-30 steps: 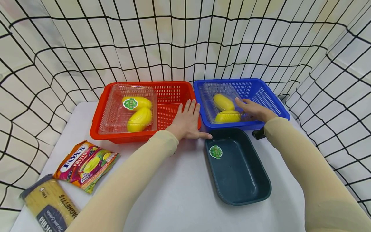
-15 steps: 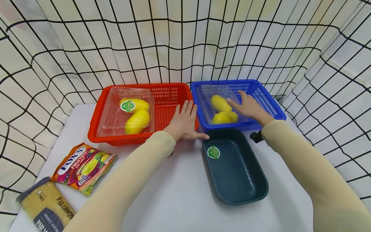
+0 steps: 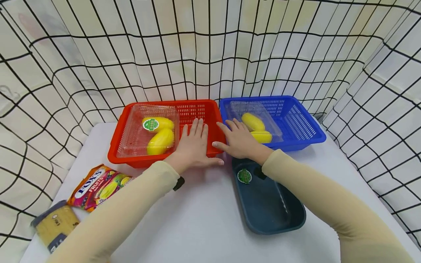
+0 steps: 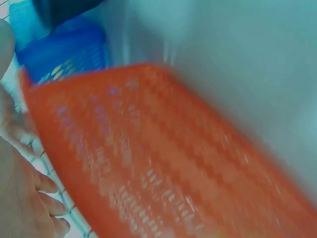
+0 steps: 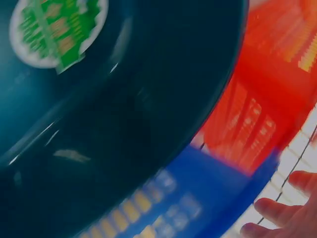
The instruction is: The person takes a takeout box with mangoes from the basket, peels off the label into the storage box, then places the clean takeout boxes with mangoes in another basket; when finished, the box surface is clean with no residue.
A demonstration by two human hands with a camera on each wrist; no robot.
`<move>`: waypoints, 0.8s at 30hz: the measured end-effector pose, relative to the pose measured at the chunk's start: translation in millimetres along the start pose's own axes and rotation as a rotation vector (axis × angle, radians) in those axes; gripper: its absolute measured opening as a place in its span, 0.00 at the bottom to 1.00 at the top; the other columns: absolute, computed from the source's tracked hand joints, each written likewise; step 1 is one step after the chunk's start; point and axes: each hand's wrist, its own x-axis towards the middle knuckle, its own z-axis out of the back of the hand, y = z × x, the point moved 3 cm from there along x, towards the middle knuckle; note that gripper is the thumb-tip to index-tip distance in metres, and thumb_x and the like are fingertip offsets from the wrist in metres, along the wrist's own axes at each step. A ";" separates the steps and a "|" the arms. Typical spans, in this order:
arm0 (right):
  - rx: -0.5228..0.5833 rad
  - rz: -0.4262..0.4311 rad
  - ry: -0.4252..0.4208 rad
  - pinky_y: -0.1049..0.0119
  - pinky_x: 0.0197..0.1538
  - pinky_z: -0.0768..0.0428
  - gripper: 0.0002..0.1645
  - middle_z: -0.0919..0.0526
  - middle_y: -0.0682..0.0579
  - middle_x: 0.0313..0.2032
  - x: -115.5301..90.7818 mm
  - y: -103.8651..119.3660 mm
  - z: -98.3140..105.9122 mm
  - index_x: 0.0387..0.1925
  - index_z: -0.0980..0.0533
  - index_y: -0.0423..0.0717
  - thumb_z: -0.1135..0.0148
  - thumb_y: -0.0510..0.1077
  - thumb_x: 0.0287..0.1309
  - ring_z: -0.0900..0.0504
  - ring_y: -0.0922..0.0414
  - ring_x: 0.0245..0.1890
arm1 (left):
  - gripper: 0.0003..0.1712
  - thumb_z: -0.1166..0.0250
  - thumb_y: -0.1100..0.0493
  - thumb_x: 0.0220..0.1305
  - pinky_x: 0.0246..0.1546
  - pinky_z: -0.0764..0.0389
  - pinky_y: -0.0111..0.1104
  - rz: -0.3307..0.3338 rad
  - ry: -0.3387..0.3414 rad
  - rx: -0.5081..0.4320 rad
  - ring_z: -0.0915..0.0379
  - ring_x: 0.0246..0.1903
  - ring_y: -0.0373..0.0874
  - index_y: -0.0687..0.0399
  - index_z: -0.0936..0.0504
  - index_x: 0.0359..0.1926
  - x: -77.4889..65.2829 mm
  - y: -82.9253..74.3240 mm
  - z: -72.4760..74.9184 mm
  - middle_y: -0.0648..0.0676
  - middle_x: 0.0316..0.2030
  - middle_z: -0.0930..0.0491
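My left hand point(image 3: 194, 148), fingers straight and thumb out, hovers over or touches the front right part of the red basket point(image 3: 210, 109). Inside that basket lies a clear plastic box point(image 3: 131, 135) with two yellow mango-like fruits point(image 3: 161, 141) and a green sticker. Beside it, my right hand point(image 3: 241, 140) spreads its fingers at the near left corner of the blue basket point(image 3: 302, 137), holding nothing; contact is unclear. A second clear box point(image 3: 276, 129) with two yellow fruits point(image 3: 252, 121) sits in the blue basket, partly hidden by this hand. The left wrist view is blurred.
A dark teal plastic basin point(image 3: 273, 215) stands in front of the blue basket, under my right forearm. At left on the white table point(image 3: 197, 230) lie a Fox's candy bag point(image 3: 98, 186) and a spaghetti pack point(image 3: 56, 223). Black netting point(image 3: 210, 62) encloses the back and sides.
My right hand has left the clear box in the blue basket and moved left toward the other hand. My left hand has shifted slightly left along the red basket.
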 end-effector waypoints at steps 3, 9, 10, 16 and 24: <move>-0.002 0.009 0.052 0.38 0.81 0.54 0.51 0.46 0.38 0.80 8.2 16.3 -9.4 0.82 0.51 0.53 0.52 0.73 0.69 0.53 0.34 0.80 | 0.73 0.45 0.17 0.55 0.79 0.61 0.62 0.038 -0.036 -0.030 0.71 0.81 0.65 0.65 0.56 0.81 -22.3 27.0 8.3 0.67 0.81 0.62; 0.044 -0.028 0.164 0.38 0.81 0.56 0.54 0.56 0.38 0.82 17.7 36.2 -19.0 0.83 0.56 0.51 0.57 0.75 0.70 0.61 0.33 0.81 | 0.71 0.44 0.21 0.59 0.77 0.60 0.66 0.151 -0.075 -0.116 0.72 0.80 0.68 0.68 0.59 0.80 -70.5 100.3 14.3 0.71 0.81 0.66; 0.054 -0.033 0.176 0.38 0.81 0.55 0.54 0.58 0.38 0.82 18.1 37.5 -19.7 0.83 0.57 0.51 0.57 0.75 0.70 0.62 0.34 0.81 | 0.71 0.44 0.21 0.60 0.77 0.61 0.67 0.176 -0.073 -0.137 0.73 0.80 0.69 0.69 0.60 0.80 -78.5 114.1 12.8 0.72 0.80 0.67; 0.075 -0.051 0.198 0.36 0.80 0.57 0.54 0.65 0.38 0.82 14.1 32.4 -22.5 0.83 0.59 0.49 0.60 0.74 0.71 0.69 0.33 0.81 | 0.73 0.45 0.21 0.61 0.72 0.60 0.73 0.328 -0.037 -0.246 0.72 0.78 0.75 0.73 0.65 0.79 -116.7 183.5 -8.1 0.77 0.78 0.68; 0.096 -0.037 0.181 0.33 0.79 0.59 0.53 0.68 0.35 0.81 11.1 27.1 -20.9 0.82 0.58 0.46 0.59 0.72 0.72 0.71 0.31 0.80 | 0.73 0.44 0.23 0.62 0.73 0.55 0.72 0.359 0.018 -0.324 0.69 0.77 0.75 0.73 0.69 0.78 -125.5 209.2 -30.7 0.76 0.79 0.66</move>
